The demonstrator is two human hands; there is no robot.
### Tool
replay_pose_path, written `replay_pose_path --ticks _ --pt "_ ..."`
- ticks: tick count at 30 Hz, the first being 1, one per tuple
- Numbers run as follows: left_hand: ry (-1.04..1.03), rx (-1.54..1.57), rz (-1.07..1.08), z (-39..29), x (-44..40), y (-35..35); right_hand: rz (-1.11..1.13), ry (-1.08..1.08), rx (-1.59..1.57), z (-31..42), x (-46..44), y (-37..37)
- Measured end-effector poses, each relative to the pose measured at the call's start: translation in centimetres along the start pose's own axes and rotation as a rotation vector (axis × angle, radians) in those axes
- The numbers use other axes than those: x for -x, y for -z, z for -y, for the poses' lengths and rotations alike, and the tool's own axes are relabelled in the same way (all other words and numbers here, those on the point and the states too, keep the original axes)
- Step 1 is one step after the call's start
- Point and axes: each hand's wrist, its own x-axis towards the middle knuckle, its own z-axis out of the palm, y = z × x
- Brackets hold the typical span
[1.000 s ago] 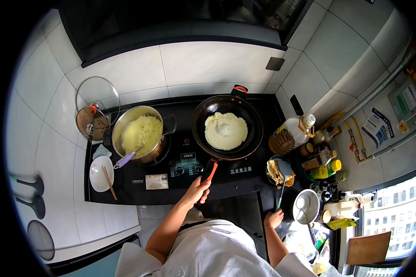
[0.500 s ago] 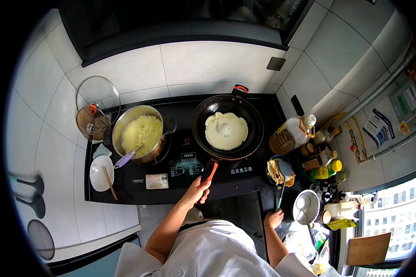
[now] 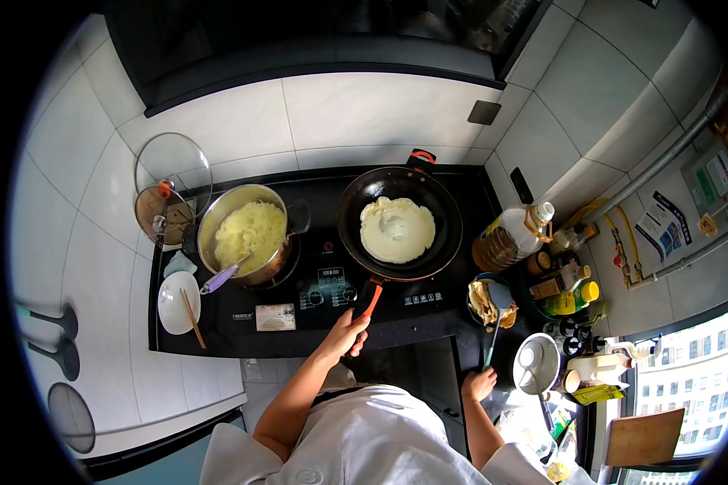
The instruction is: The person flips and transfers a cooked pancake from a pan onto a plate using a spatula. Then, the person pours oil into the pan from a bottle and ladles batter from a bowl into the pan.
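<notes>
My left hand (image 3: 345,336) is closed round the orange-and-black handle of a dark wok (image 3: 441,234) on the right side of the black cooktop. A pale, round, flat piece of food (image 3: 396,230) lies in the wok. At the right, my right hand (image 3: 479,383) grips the greenish handle of a ladle (image 3: 499,296). The ladle's dark head rests on a bowl of brown food pieces (image 3: 483,304). Just right of that hand stands a metal saucepan (image 3: 536,364).
A steel pot (image 3: 251,230) of yellowish shreds with a purple-handled utensil stands left on the cooktop (image 3: 332,186). Beside it are a white plate (image 3: 176,301) with chopsticks and glass lids (image 3: 163,214). An oil bottle (image 3: 505,240) and several condiment bottles (image 3: 570,299) line the right.
</notes>
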Motion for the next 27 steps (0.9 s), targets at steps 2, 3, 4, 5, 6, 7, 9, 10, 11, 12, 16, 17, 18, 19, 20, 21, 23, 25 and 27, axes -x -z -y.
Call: replay_pose_path --ticks 2,3,4,5,6,7,9,10,11,12,16,17,18,19,20,21,23,25,27 --pt "0.001 -0.006 0.003 -0.11 0.04 0.02 -0.014 0.012 -0.012 -0.11 0.07 -0.02" --pt "0.002 -0.008 0.003 -0.12 0.06 0.02 -0.013 0.014 -0.018 -0.18 0.09 -0.01" --pt "0.004 -0.01 0.001 -0.08 0.04 0.01 -0.012 0.017 -0.024 -0.2 0.07 -0.02" --pt "0.005 -0.012 -0.001 -0.04 -0.01 0.01 -0.011 0.019 -0.031 -0.18 0.05 -0.02" --pt "0.006 -0.016 -0.003 -0.02 -0.04 0.01 -0.011 0.023 -0.038 -0.14 0.07 0.09" --pt "0.006 -0.018 -0.004 -0.06 0.0 -0.02 -0.011 0.026 -0.045 -0.08 0.1 0.31" --pt "0.005 -0.023 -0.006 -0.16 0.09 -0.09 -0.013 0.03 -0.053 -0.1 0.11 0.35" --pt "0.004 -0.026 -0.007 -0.16 0.08 -0.08 -0.015 0.031 -0.054 -0.17 0.1 0.19" --pt "0.003 -0.029 -0.008 -0.14 0.04 -0.07 -0.016 0.033 -0.055 -0.21 0.09 0.1" --pt "0.002 -0.032 -0.009 -0.12 0.01 -0.06 -0.015 0.03 -0.056 -0.21 0.1 0.09" --pt "-0.002 -0.027 -0.003 -0.06 0.02 -0.05 -0.016 0.029 -0.054 -0.32 0.06 -0.08" --pt "-0.004 -0.028 -0.003 -0.04 0.03 -0.07 -0.018 0.031 -0.053 -0.34 0.05 -0.13" --pt "-0.006 -0.03 -0.004 -0.05 0.04 -0.06 -0.018 0.031 -0.055 -0.29 0.06 -0.09" --pt "-0.003 -0.025 -0.005 -0.06 0.03 -0.05 -0.019 0.03 -0.056 -0.23 0.07 0.0" --pt "0.0 -0.019 -0.006 -0.07 0.03 -0.04 -0.019 0.03 -0.057 -0.22 0.1 0.06" --pt "0.003 -0.013 -0.007 -0.07 0.02 -0.05 -0.02 0.032 -0.057 -0.29 0.1 0.03" --pt "0.003 -0.011 -0.007 -0.11 0.07 -0.09 -0.021 0.036 -0.057 -0.4 0.09 -0.13" --pt "0.0 -0.013 -0.007 -0.11 0.06 -0.11 -0.01 0.028 -0.049 -0.34 0.03 -0.04" --pt "-0.005 -0.016 -0.009 -0.06 0.02 -0.1 -0.004 0.022 -0.041 -0.23 0.02 0.13"
